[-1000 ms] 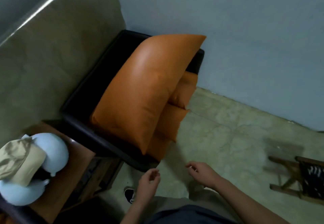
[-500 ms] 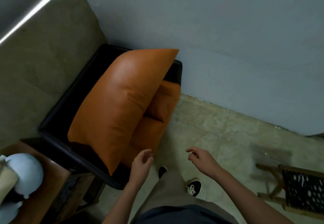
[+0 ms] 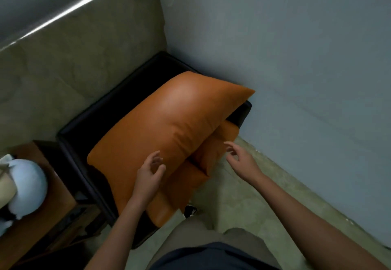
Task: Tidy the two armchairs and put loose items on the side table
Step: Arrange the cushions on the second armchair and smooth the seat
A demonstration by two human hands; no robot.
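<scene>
A pale greenish concrete floor [image 3: 243, 202] is running along the right and near side, meeting a grey-blue wall [image 3: 296, 58] that is filling the far right. To the left a dull olive panel [image 3: 74, 58] is standing behind the furniture, with a bright strip of light running along its top edge. In the corner where the two meet an armchair [image 3: 88, 121] is sitting, its black frame showing on the left and far sides. A large orange cushion [image 3: 169, 125] is lying tilted across it, and smaller orange cushions [image 3: 213, 153] are poking out from under its right and near side. The side table [image 3: 53, 202], brown wood, is standing just left of the chair, carrying a pale blue rounded thing [image 3: 29, 187] beside a beige cloth [image 3: 5, 189].

The left hand [image 3: 148, 176] is reaching over the near edge of the large cushion, fingers loosely spread and grasping nothing; whether it is touching the leather cannot be told. The right hand [image 3: 241, 161] is hanging in the air just right of the smaller cushions, fingers released and splayed, holding nothing.

The cushions are hiding the chair's seat. The left edge is cutting off the table, the blue thing and the cloth, so their shapes are staying unclear. A dark shoe [image 3: 190, 210] is only just peeking out beside the person's trousers [image 3: 201, 233]. The fingertips of both hands are blurring.
</scene>
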